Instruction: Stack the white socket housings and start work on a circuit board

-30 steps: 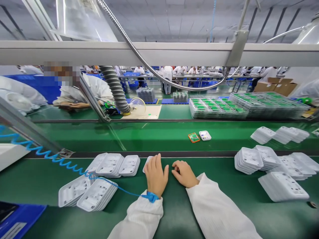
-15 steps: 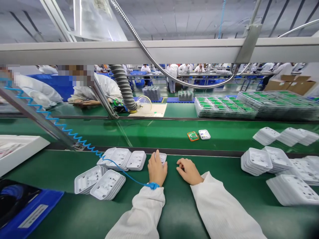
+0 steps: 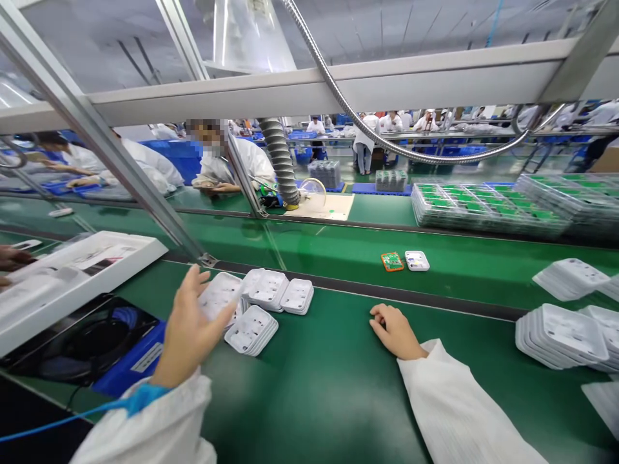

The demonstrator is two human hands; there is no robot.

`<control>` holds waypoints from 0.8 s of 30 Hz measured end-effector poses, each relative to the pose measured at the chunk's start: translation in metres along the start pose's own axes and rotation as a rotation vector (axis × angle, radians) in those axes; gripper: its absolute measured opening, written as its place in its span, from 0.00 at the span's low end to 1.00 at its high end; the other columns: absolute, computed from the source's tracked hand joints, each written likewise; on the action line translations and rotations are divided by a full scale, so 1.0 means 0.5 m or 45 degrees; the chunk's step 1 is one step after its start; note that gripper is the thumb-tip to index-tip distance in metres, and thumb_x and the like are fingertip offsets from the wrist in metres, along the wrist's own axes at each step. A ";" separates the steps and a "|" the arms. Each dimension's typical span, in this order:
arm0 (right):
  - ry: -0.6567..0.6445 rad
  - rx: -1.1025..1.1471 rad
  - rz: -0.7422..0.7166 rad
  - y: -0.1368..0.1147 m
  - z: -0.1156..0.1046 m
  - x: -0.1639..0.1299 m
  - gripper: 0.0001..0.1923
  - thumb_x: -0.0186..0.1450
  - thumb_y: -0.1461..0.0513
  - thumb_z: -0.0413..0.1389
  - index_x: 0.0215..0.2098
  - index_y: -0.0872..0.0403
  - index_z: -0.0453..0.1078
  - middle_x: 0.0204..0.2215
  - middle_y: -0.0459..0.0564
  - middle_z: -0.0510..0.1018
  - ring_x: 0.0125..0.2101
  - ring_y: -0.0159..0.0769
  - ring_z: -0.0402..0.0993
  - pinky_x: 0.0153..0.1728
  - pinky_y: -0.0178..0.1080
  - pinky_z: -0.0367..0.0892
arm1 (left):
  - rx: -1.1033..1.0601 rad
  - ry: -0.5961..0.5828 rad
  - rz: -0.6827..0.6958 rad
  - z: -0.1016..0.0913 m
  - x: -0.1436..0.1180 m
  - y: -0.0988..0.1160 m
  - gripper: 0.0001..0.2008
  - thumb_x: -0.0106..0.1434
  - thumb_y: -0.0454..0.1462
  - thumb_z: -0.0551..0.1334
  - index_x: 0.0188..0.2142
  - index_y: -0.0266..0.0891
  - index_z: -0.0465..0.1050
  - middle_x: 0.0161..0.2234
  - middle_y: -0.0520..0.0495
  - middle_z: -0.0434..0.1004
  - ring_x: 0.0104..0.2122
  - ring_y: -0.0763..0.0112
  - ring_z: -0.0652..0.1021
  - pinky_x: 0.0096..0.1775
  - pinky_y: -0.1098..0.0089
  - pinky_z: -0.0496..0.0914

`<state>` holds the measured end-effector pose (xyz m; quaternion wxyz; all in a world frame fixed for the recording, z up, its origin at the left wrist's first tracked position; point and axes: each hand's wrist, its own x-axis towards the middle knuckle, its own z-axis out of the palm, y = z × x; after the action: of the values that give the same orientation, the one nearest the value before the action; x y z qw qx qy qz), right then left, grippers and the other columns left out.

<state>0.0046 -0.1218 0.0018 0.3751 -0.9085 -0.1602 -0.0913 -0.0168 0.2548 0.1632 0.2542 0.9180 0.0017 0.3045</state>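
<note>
Left of centre in the frame, your left hand (image 3: pixel 188 328) hangs with fingers spread, its grip released and holding nothing, just over the fanned white plastic covers (image 3: pixel 220 296) on the green desk (image 3: pixel 314 380). Come down carelessly and you could knock that stack into the smaller stack (image 3: pixel 251 328) right beside it. The blue coiled wrist cord (image 3: pixel 58 422) at lower left could snag the blue bin (image 3: pixel 128 357). Your right hand (image 3: pixel 396 330) rests loosely curled on the desk at centre, gripping nothing.
</note>
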 end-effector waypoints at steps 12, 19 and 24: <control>-0.002 -0.025 0.074 -0.005 0.000 -0.008 0.08 0.64 0.61 0.47 0.40 0.53 0.64 0.30 0.47 0.71 0.33 0.36 0.67 0.38 0.40 0.61 | 0.353 -0.388 -0.367 0.145 0.164 -0.125 0.43 0.51 0.44 0.58 0.63 0.28 0.46 0.58 0.29 0.58 0.57 0.48 0.63 0.54 0.55 0.61; 0.000 -0.041 0.058 -0.009 -0.003 -0.005 0.08 0.64 0.60 0.47 0.38 0.53 0.66 0.30 0.48 0.72 0.33 0.35 0.67 0.37 0.40 0.62 | 0.370 -0.488 -0.431 0.176 0.148 -0.132 0.44 0.55 0.51 0.56 0.63 0.28 0.44 0.59 0.27 0.55 0.57 0.45 0.64 0.52 0.55 0.63; 0.003 -0.041 0.036 -0.009 -0.003 -0.004 0.08 0.64 0.62 0.47 0.38 0.53 0.66 0.30 0.48 0.72 0.32 0.36 0.68 0.37 0.40 0.62 | 0.383 -0.632 -0.436 0.180 0.175 -0.145 0.44 0.53 0.49 0.59 0.62 0.26 0.47 0.57 0.27 0.60 0.56 0.47 0.66 0.51 0.58 0.63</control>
<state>0.0011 -0.1205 0.0053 0.3618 -0.9165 -0.1453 -0.0898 0.1159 0.2898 0.1164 0.1561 0.9777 0.1388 0.0210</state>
